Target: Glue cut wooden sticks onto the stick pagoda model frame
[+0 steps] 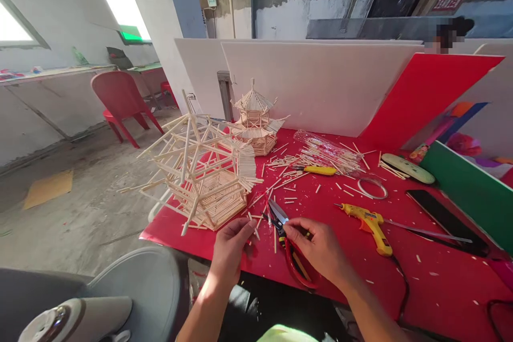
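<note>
My left hand pinches a thin wooden stick at the near edge of the red table. My right hand is closed round the red handles of a pair of scissors, whose open blades point at the stick. Just left of my hands stands a large, partly built pavilion of wooden sticks. A smaller finished stick pavilion stands behind it. Loose sticks and offcuts lie scattered across the table.
A yellow glue gun, a yellow-handled knife, a bag of sticks, a tape ring and a black phone lie to the right. White and red boards stand behind. A red chair stands at left. A fan is near left.
</note>
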`<action>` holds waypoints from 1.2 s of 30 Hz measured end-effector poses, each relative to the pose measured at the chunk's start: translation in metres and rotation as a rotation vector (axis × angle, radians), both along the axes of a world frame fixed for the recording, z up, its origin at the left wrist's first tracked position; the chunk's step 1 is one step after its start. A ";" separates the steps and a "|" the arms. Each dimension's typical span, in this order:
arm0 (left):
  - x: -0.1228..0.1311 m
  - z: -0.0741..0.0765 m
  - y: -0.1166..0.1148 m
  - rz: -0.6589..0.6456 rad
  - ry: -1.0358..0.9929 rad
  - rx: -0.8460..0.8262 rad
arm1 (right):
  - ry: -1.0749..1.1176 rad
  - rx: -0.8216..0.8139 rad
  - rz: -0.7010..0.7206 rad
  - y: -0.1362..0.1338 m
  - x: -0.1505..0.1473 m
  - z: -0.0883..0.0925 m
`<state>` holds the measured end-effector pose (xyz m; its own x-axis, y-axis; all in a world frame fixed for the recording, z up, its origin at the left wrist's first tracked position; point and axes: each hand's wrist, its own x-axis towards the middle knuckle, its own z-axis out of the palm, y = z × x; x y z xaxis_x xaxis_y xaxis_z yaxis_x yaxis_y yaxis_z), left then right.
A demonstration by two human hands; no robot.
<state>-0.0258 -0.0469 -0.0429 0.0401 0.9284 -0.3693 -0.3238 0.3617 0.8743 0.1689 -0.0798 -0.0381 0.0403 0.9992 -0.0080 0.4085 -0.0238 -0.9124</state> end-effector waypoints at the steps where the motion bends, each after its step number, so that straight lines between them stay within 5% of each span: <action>1: 0.000 0.001 0.000 0.018 -0.036 -0.022 | 0.012 -0.014 0.026 -0.002 -0.006 0.001; 9: 0.003 0.019 0.004 0.092 -0.266 -0.045 | 0.113 0.167 0.114 0.011 -0.054 0.019; 19: 0.003 0.037 0.021 0.215 -0.335 0.081 | 0.019 0.356 -0.059 0.035 -0.069 0.035; 36: 0.013 0.040 0.040 0.295 -0.341 0.097 | -0.043 0.333 -0.061 0.058 -0.073 0.027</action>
